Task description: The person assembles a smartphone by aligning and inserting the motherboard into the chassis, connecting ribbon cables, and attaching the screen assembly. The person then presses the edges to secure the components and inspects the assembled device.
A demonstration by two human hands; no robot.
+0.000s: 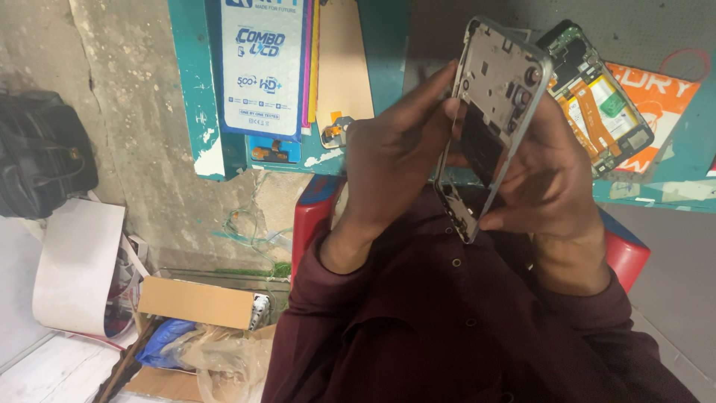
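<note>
Both hands closed on grey phone frame (496, 112): left hand (391, 160) at 9 o'clock, right hand (552, 175) at 4 o'clock; opened phone (600, 97) at 2 o'clock.

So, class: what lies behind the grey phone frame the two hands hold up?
Behind the phone frame, an opened phone shows its board, orange ribbon and battery on the teal bench. Its left part is covered by the frame and right hand.

1. I take this for a small phone-repair workshop; an opened phone (600, 97) with bare circuitry lies on the teal bench (671, 186);
2. Flat boxed replacement screens (262, 67) lean at the bench edge;
3. I see a rough concrete wall (127, 89); a cardboard box (195, 302) and plastic bags (216, 358) clutter the floor.
</note>
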